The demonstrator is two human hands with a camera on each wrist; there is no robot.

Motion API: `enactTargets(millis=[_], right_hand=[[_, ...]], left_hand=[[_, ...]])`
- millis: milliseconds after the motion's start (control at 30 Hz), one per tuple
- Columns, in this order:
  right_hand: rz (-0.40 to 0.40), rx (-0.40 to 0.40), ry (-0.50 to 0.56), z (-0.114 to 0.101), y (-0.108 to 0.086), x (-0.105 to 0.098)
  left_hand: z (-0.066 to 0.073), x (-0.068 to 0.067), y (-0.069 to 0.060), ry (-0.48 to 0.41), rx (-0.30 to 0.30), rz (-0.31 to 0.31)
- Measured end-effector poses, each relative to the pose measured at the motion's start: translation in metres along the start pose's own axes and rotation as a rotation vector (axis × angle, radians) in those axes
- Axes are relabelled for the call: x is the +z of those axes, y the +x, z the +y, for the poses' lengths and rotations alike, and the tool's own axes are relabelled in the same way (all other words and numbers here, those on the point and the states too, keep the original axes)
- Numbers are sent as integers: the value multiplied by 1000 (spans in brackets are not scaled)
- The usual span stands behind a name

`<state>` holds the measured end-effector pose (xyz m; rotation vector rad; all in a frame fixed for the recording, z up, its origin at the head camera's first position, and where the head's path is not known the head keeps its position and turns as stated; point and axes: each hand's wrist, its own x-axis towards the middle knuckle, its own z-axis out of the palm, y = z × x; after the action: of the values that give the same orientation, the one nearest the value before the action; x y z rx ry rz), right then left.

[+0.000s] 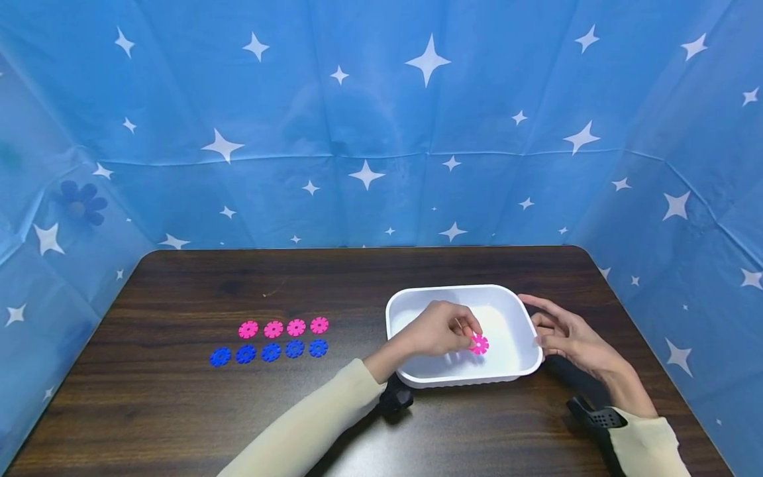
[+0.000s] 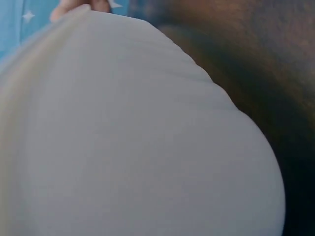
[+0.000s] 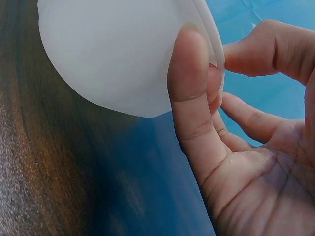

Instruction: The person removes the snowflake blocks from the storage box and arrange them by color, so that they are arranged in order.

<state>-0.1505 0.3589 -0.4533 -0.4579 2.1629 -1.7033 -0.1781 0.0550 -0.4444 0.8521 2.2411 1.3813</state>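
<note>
My left hand (image 1: 440,329) reaches over the near left side of a white plastic tub (image 1: 402,303). Between its thumb and fingertips it pinches a pink snowflake disc (image 1: 479,344), a flat notched round piece, held above the tub's floor. At the tub's right end, my right hand (image 1: 575,341) grips the wall by the rim. In the right wrist view, the thumb (image 3: 189,73) presses on the tub's outer side, with other fingers about the rim. The tub's outer wall (image 2: 147,123) fills most of the left wrist view, so the disc is hidden there.
Left of the tub, a row of several pink discs (image 1: 273,329) lies behind a row of several blue discs (image 1: 271,352). Both rows lie flat on the dark wooden table (image 1: 197,417). A blue star-patterned cloth (image 1: 369,119) hangs along the back and sides.
</note>
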Motion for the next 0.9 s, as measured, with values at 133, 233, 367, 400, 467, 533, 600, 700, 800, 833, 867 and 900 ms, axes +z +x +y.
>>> enactTargets(millis=[133,233,367,400,467,533,600,700,800,833,867,900], right_hand=[[-7,-8,10,1,0,-1],[-22,-18,31,1,-1,-2],[-39,-24,48,2,0,-3],[-42,-25,52,2,0,-3],[-47,-31,55,2,0,-3],[-52,-37,59,2,0,-3],[-58,-41,65,2,0,-3],[-64,-48,70,3,0,-3],[-62,-44,69,4,1,-4],[-60,-41,66,5,1,-4],[-57,-39,62,5,1,-5],[-55,-37,59,5,1,-5]], left_hand=[[3,-6,-12,-82,-10,40],[5,-12,-21,-121,-12,86],[3,-24,-35,-158,-16,136],[3,-27,-38,-165,-19,145],[1,-35,-45,-177,-24,161],[0,-42,-52,-188,-29,176],[-3,-48,-59,-194,-31,191],[-8,-58,-71,-209,-41,215],[-14,-68,-81,-211,-51,249],[-15,-70,-85,-214,-56,261],[-17,-73,-88,-211,-59,274],[-19,-76,-91,-209,-64,288]])
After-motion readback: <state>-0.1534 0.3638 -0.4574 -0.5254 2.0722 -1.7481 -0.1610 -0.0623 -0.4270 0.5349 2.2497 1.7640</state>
